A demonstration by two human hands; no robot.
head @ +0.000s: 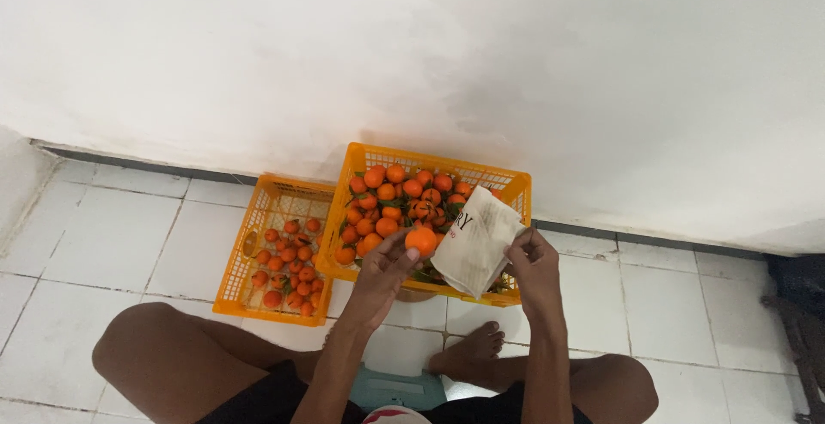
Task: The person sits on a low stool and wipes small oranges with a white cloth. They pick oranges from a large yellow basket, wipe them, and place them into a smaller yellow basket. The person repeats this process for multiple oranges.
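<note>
Above near edge of full orange plastic crate [361, 159]: left hand [384, 271] grip closed on small round orange tangerine [421, 240], fruit pinched at fingertips. Right hand [534, 262] grip clenched on edge of crumpled white paper sheet [478, 241], just beside tangerine, paper hanging over crate's right half. Crate heaped with tangerines and green leaves. Second orange plastic crate [249, 218] touching its left side, holding thin layer of smaller fruit. Both crates on white tiled floor [112, 235] against white wall [516, 63]. Person seated, bare knees spread, bare foot [468, 351] near crate.

A small round orange [421, 240] is sitting pinched in fingertips right beside a crumpled white cloth [478, 241] hanging over the full crate.
</note>
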